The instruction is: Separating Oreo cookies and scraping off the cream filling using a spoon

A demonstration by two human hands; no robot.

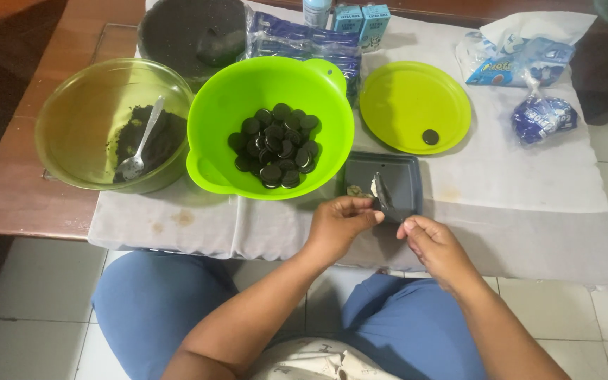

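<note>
Low centre of the frame, your right hand [436, 243] pinches a knife [381, 195]; its cream-tipped blade meets your closed left hand [339, 224].

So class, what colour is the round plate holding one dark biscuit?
Lime green plate, head view.

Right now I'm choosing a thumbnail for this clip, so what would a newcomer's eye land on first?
The bright green bowl at the table's middle, heaped with dark round cookies, stands out first. Just below it, the left hand and right hand meet over a small dark tray, with a utensil between them. To the left, a clear olive bowl holds dark crumbs and a spoon.
</note>
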